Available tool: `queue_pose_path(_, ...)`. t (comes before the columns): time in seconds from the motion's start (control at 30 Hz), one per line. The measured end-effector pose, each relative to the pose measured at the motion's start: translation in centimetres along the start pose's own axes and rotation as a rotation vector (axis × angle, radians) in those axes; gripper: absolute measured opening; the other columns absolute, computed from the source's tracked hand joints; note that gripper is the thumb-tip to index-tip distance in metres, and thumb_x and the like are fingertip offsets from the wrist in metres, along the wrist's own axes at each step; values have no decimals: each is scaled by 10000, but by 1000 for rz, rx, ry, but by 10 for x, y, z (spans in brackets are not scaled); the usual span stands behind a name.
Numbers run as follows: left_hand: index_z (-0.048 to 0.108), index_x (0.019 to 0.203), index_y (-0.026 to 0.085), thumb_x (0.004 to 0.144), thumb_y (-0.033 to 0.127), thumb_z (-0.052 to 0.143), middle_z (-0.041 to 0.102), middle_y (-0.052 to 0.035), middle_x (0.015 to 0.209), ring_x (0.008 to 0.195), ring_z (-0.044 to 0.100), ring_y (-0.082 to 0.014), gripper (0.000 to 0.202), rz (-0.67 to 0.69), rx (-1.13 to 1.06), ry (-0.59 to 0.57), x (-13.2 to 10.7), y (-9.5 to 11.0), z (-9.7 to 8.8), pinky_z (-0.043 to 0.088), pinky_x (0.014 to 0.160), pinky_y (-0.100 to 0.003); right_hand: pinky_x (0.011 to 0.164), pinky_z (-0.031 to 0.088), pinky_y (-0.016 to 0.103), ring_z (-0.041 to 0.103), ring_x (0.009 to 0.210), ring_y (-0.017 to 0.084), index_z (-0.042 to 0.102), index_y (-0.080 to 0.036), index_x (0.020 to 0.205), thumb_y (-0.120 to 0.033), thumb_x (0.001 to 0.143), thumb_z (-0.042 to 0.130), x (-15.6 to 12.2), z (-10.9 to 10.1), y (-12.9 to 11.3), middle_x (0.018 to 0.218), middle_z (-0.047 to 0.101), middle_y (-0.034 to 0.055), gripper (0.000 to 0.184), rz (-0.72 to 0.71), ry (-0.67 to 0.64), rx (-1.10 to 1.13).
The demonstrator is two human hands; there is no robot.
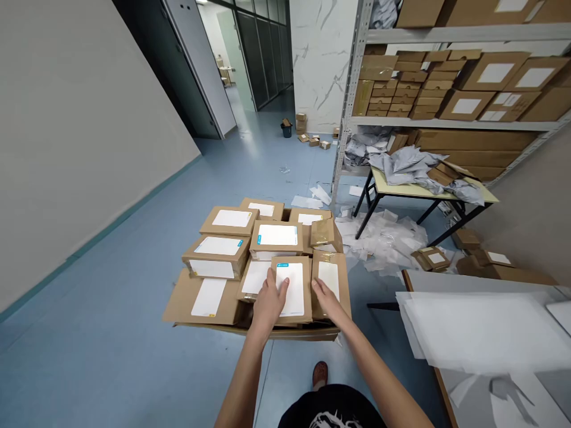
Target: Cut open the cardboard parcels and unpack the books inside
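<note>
Lying at the near rim of the big carton (pixel 303 334), the labelled box (pixel 294 300) has the left hand (pixel 267 306) on its left edge and the right hand (pixel 331 303) at its right; whether they clamp it, I cannot tell. Left of the carton, the blue floor (pixel 111 333) lies open; right of it, a side table (pixel 428 280) stands apart.

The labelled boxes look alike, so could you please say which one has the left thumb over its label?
The box between left hand and right hand, its label blue-marked at the top; the left thumb covers no other label.
</note>
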State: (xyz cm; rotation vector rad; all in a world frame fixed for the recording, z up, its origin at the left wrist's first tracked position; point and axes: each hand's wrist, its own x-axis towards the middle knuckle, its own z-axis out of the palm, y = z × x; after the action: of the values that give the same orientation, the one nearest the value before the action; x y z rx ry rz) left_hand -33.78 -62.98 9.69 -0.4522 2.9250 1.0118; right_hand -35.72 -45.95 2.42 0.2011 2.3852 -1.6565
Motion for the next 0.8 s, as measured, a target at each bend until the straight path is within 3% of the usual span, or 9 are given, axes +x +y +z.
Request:
queue_pose_path(0.07, 370, 1388, 93, 876, 472, 433, 503, -215, 1355, 1268, 470, -327, 640, -47, -90, -65, 0, -9, -6, 413, 996, -476, 993, 425, 389, 562, 1168, 245, 602, -200, 1210, -650, 834, 384, -8, 13, -17, 1242, 627, 92, 626, -6, -69, 59)
queue_pose_path(0.17, 462, 1326, 173, 871, 467, 441, 584, -143, 1285, 1190, 551, -282, 542, -25, -232, -18, -11, 1, -12, 438, 977, -438, 1030, 397, 397, 512, 1230, 246, 525, -191, 1303, -659, 840, 378, -24, 8, -40, 1327, 564, 99, 675, -13, -62, 235)
queue_pose_path(0.27, 458, 1324, 220, 882, 471, 437, 577, -102, 1296, 1148, 576, -237, 508, 96, -415, 5, -25, 33, -15, 455, 967, -407, 1103, 308, 403, 379, 1341, 246, 433, -202, 1389, -653, 839, 407, -44, -26, -59, 1431, 457, 82, 712, -64, 85, 348)
queue_pose_path(0.37, 412, 1339, 221, 891, 480, 438, 519, -95, 1354, 1228, 506, -219, 518, 245, -575, -59, -34, 73, -1, 438, 997, -381, 1126, 268, 412, 313, 1376, 236, 373, -227, 1427, -582, 882, 407, -68, -76, -67, 1473, 398, 69, 651, -180, 264, 292)
queue_pose_path(0.47, 354, 1347, 215, 902, 480, 420, 498, -106, 1365, 1256, 477, -226, 522, 367, -666, -231, -41, 114, 37, 429, 1003, -379, 1133, 251, 440, 279, 1388, 235, 303, -258, 1458, -494, 900, 446, -97, -125, -56, 1493, 353, 62, 622, -261, 489, 105)
queue_pose_path(0.53, 324, 1353, 213, 908, 482, 399, 509, -115, 1346, 1246, 486, -238, 525, 425, -687, -396, -49, 142, 72, 435, 991, -383, 1128, 257, 465, 271, 1388, 243, 261, -283, 1473, -470, 895, 470, -121, -152, -40, 1491, 340, 66, 642, -227, 645, -45)
queue_pose_path(0.67, 346, 1299, 199, 892, 500, 397, 551, -126, 1283, 1212, 514, -249, 509, 485, -669, -751, -87, 195, 154, 440, 982, -388, 1105, 278, 507, 236, 1396, 278, 259, -331, 1471, -455, 881, 496, -177, -193, 6, 1470, 329, 81, 648, -69, 921, -269)
queue_pose_path(0.8, 354, 1261, 198, 888, 514, 391, 541, -129, 1302, 1208, 525, -228, 490, 541, -596, -1066, -150, 235, 234, 440, 986, -371, 1090, 248, 561, 59, 1430, 350, 341, -339, 1439, -475, 841, 540, -234, -228, 63, 1553, 128, 72, 644, 221, 1122, -343)
